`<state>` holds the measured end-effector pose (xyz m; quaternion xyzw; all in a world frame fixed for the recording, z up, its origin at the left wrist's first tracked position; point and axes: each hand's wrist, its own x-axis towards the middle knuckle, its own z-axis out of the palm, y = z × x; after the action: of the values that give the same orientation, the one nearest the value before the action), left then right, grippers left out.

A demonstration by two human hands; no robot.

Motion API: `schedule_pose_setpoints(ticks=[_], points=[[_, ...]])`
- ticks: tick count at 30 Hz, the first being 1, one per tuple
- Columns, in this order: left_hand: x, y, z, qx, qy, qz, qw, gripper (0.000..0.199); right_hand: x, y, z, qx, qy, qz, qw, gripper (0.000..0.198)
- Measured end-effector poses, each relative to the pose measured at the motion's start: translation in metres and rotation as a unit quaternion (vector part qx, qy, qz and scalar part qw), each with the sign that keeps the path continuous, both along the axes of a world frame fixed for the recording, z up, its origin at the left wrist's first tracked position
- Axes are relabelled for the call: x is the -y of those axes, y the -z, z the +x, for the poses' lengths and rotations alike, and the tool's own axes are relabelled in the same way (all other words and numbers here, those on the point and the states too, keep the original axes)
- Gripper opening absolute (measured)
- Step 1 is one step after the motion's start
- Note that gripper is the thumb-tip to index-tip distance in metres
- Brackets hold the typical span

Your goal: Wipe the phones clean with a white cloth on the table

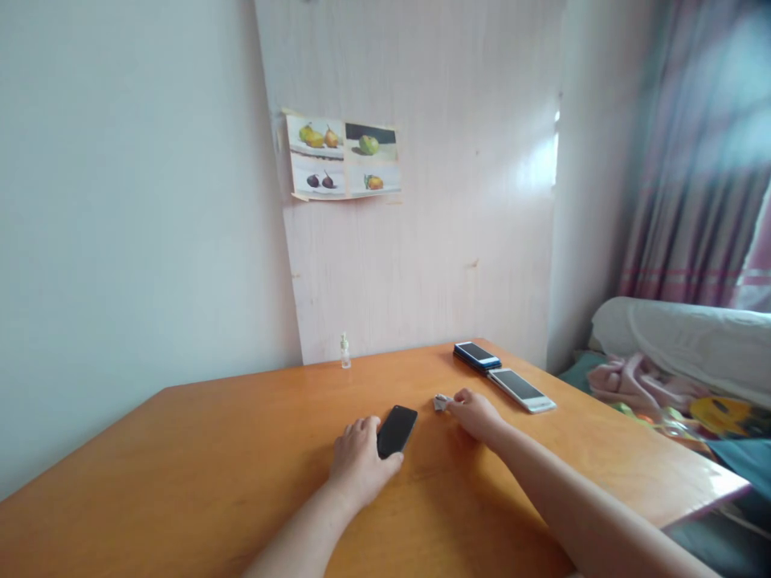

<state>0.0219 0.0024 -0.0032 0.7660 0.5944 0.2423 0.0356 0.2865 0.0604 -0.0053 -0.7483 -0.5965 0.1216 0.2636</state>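
Note:
A black smartphone (397, 432) is at the middle of the table, screen facing up. My left hand (363, 459) grips it from the left side, with the thumb at its near edge and the fingers by its far left edge. To the right of the phone, my right hand (474, 413) pinches a small crumpled whitish piece (442, 402), which looks like cloth or a wipe. The piece is just above or on the tabletop; I cannot tell which.
On the orange wooden table (198, 466), a white phone (523, 390) and a stack of phones (477, 356) lie at the back right. A small clear spray bottle (345, 353) stands near the back edge. Bedding (644, 381) is beyond the table's right edge.

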Motion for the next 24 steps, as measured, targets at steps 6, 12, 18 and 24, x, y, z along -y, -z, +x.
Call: schedule_pose_setpoints(ticks=[6,12,18,24], points=[[-0.002,0.003,0.000,0.016,0.004,-0.003,1.000,0.048,-0.028,-0.005,-0.010,0.044,-0.004,0.019,0.999,0.034],[0.004,-0.002,-0.004,0.006,-0.026,-0.024,0.999,0.065,-0.018,0.000,-0.024,0.079,-0.078,0.031,0.993,0.020],[0.005,-0.007,-0.005,-0.016,-0.046,-0.055,0.997,0.045,-0.002,-0.005,-0.036,0.063,-0.163,0.106,0.979,0.017],[0.005,-0.010,0.000,0.009,-0.059,-0.055,0.997,0.038,0.033,-0.018,-0.068,0.159,-0.288,0.114,0.937,0.018]])
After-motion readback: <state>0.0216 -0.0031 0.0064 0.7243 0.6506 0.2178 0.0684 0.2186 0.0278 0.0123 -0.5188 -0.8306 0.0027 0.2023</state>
